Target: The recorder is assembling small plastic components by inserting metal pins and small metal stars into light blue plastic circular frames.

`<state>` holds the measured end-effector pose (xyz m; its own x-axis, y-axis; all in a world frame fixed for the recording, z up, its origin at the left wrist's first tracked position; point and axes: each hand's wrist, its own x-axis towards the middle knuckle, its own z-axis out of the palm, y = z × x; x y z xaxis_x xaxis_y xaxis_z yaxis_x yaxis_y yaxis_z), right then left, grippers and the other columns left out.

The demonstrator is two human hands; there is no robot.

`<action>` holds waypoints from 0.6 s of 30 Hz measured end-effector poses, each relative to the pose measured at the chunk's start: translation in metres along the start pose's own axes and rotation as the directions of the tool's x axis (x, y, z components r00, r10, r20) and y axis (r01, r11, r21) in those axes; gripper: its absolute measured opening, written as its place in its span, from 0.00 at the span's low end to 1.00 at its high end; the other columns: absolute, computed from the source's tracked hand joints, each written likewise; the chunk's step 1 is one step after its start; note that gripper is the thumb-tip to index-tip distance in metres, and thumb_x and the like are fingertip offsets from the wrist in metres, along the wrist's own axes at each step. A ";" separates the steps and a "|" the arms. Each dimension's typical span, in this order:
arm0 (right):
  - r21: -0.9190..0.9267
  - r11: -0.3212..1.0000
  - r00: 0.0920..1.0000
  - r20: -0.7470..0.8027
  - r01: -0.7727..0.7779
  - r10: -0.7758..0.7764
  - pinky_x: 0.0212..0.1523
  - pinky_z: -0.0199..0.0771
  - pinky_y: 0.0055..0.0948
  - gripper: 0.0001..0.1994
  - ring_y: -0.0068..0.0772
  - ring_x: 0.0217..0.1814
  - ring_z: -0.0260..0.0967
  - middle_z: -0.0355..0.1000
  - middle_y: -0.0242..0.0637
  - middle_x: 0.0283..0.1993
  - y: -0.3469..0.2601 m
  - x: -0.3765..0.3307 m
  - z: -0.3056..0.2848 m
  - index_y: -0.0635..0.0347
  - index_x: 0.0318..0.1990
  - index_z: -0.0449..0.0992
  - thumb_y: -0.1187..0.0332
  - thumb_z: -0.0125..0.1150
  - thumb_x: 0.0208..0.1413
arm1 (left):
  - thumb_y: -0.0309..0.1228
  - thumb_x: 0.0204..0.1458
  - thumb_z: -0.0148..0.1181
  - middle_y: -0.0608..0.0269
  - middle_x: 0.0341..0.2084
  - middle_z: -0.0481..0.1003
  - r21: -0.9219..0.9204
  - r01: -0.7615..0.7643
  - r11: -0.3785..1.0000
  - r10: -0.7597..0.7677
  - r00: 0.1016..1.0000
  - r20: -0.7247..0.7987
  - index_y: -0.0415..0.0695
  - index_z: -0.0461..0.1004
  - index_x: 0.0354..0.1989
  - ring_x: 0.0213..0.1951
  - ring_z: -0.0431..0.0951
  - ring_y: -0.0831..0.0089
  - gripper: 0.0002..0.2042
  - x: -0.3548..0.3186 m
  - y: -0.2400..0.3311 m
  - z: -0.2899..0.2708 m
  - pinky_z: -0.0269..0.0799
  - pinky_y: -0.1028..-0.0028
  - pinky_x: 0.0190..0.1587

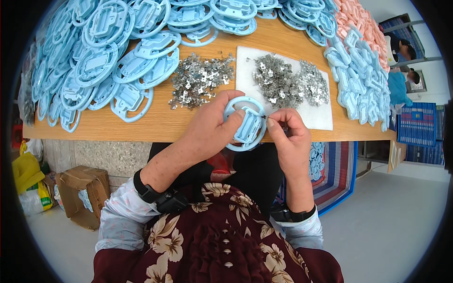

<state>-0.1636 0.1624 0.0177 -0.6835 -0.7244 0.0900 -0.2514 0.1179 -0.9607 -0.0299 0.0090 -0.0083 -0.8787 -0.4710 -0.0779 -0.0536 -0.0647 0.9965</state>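
The left hand (212, 125) grips a light blue ring (249, 126) by its left side, over the table's (207, 136) near edge; the right hand (290, 137) pinches a tiny dark piece (265, 117) at its right rim. Beyond, metal clips (200, 80) lie heaped beside a white mat (316, 118), then piled blue rings (96, 63). A cardboard box (66, 188) stands on the floor.

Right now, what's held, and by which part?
The left hand holds a blue oval frame by its left side; the right hand pinches a tiny dark piece, exactly where is unclear.
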 end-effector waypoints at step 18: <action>-0.192 0.981 0.999 -0.010 0.036 -0.038 0.31 0.69 0.22 0.06 0.21 0.28 0.66 0.74 0.33 0.31 0.007 0.008 0.014 0.64 0.38 0.79 0.76 0.66 0.53 | 0.30 0.66 0.50 0.57 0.46 0.75 -0.056 0.100 0.993 -0.098 0.995 0.030 0.32 0.63 0.62 0.39 0.80 0.76 0.20 0.004 0.006 -0.001 0.82 0.76 0.34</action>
<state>-0.1612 0.1483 0.0084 -0.6800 -0.7217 0.1293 -0.4023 0.2199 -0.8887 -0.0331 0.0064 -0.0025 -0.8829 -0.4360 -0.1745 -0.1145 -0.1606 0.9804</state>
